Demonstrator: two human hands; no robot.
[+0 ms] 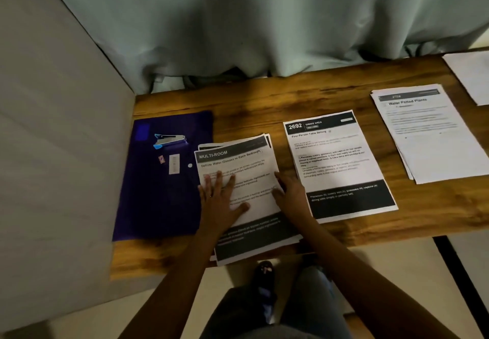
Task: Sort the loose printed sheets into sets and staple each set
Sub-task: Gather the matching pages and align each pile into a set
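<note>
Paper piles: four on the wooden table (pixel 264 100), in a row from left to right.
Pile one: the MULTI-ROOM pile (pixel 238 158), several sheets fanned unevenly, lies under both hands, just right of the purple folder (pixel 158 201) and overlapping its edge.
Pile two: the 2692 sheet (pixel 341 164) lies just beside it, to the right.
Pile three: the Water Potted Plants pile (pixel 434 137) lies farther right, apart.
Pile four: a blank sheet (pixel 473 74) sits at the far right corner, cut off by the frame.
Long axis: each printed pile runs away from the person, heading at the far end, top leaning slightly left; the MULTI-ROOM pile's near end reaches the table's front edge.
Staplers: one stapler (pixel 170 140), lying on the folder, long axis left to right, blue end to the left.
Small bits: a white strip (pixel 174 164) and a small red piece (pixel 161 159) lie on the folder below the stapler.
Left hand (pixel 222 198): flat on the MULTI-ROOM pile, fingers spread, pointing away.
Right hand (pixel 288 193): fingertips meet the pile's right edge; I cannot tell whether they pinch it or only press.
Backdrop: a pale curtain (pixel 264 21) hangs behind the table.
</note>
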